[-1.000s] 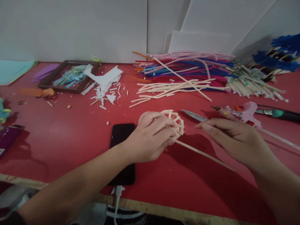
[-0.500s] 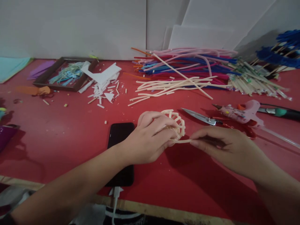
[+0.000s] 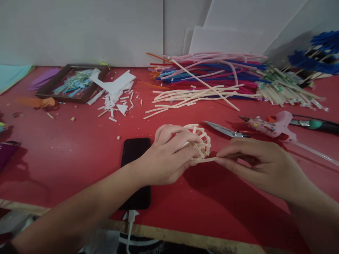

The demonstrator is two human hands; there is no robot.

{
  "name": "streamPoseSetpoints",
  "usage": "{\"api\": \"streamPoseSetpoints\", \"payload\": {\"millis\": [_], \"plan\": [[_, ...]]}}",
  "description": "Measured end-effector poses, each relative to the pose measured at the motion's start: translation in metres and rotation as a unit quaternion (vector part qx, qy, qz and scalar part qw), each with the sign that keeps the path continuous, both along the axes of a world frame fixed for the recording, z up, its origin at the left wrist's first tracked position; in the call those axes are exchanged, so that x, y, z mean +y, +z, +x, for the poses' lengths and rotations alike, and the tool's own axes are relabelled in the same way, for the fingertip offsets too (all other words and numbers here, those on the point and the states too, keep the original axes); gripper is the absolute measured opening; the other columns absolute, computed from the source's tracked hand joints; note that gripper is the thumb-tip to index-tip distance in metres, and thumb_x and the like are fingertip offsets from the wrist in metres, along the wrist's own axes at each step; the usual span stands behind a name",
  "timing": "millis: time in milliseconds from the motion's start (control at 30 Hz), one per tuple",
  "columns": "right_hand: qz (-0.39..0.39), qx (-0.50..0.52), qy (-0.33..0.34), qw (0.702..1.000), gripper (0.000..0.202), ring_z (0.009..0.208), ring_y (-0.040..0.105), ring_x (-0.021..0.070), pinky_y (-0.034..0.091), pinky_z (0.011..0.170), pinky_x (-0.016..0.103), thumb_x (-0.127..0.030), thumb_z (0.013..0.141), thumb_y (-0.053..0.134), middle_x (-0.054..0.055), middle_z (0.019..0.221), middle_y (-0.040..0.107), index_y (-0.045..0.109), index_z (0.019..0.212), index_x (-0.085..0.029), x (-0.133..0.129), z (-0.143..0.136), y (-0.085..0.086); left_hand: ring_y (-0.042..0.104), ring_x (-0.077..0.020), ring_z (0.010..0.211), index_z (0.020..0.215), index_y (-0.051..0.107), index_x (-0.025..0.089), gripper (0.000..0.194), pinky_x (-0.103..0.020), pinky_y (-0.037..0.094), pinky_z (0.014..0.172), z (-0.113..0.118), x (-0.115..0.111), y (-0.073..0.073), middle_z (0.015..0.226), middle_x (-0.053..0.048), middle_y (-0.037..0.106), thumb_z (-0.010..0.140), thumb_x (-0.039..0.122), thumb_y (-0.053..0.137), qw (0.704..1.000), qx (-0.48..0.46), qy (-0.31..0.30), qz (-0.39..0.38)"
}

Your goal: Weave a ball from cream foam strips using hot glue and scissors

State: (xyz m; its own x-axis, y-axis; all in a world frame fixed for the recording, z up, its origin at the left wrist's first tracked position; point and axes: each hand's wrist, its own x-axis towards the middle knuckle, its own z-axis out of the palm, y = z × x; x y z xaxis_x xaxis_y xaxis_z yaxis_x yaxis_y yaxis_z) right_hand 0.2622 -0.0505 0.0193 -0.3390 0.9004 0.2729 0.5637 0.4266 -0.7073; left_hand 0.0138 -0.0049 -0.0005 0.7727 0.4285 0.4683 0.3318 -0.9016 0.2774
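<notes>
My left hand point(image 3: 172, 155) is closed around a small round openwork frame point(image 3: 206, 140) built of cream strips; its left part is hidden under my fingers. From the frame's near side a thin cream strip point(image 3: 208, 160) sticks out to the right. Thumb and forefinger of my right hand point(image 3: 254, 162) pinch the free end of that strip. Just beyond the right hand lie scissors point(image 3: 225, 129), their handles partly covered by it. A pink glue gun point(image 3: 275, 127) rests further right. Beneath my left forearm is a black phone point(image 3: 136, 148).
On the red table point(image 3: 90, 158), cream sticks point(image 3: 190, 98) and coloured pipe cleaners point(image 3: 212, 67) are piled at the back. White scraps point(image 3: 116, 88) and a brown picture frame point(image 3: 63, 98) lie back left. A box cutter point(image 3: 317, 125) is at right. A cable point(image 3: 129, 229) runs from the phone.
The right hand has shifted very slightly right and up, still pinching the strip. The left hand keeps its hold on the openwork frame. The whole view has moved a little.
</notes>
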Motion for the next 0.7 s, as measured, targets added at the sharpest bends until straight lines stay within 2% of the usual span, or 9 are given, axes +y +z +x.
{"api": "streamPoseSetpoints", "payload": {"millis": [133, 333, 700], "plan": [[0.002, 0.008, 0.022, 1.000, 0.013, 0.056, 0.062, 0.0112, 0.048, 0.051, 0.022, -0.032, 0.091, 0.067, 0.000, 0.068, 0.070, 0.072, 0.082, -0.025, 0.0004, -0.0009, 0.0019, 0.053, -0.0281, 0.118, 0.108, 0.064, 0.019, 0.018, -0.050, 0.033, 0.107, -0.0004, -0.0002, -0.0001, 0.128, -0.011, 0.068, 0.101, 0.025, 0.049, 1.000, -0.002, 0.001, 0.027], [0.020, 0.007, 0.013, 1.000, 0.010, 0.054, 0.060, 0.0112, 0.045, 0.048, 0.023, -0.031, 0.090, 0.069, 0.000, 0.066, 0.069, 0.073, 0.082, -0.027, 0.0016, -0.0012, 0.0031, 0.050, -0.0270, 0.118, 0.107, 0.067, 0.021, 0.019, -0.046, 0.034, 0.107, 0.0000, -0.0011, 0.0014, 0.125, -0.007, 0.071, 0.102, 0.030, 0.051, 0.998, -0.002, 0.013, 0.054], [-0.018, -0.008, -0.010, 1.000, 0.018, 0.060, 0.062, 0.0158, 0.049, 0.056, 0.030, -0.041, 0.091, 0.066, 0.002, 0.070, 0.071, 0.073, 0.081, -0.028, 0.0040, -0.0030, -0.0009, 0.055, -0.0259, 0.117, 0.104, 0.068, 0.023, 0.017, -0.048, 0.034, 0.108, 0.0016, -0.0017, 0.0013, 0.124, -0.008, 0.071, 0.100, 0.024, 0.052, 1.000, -0.020, 0.013, 0.009]]}}
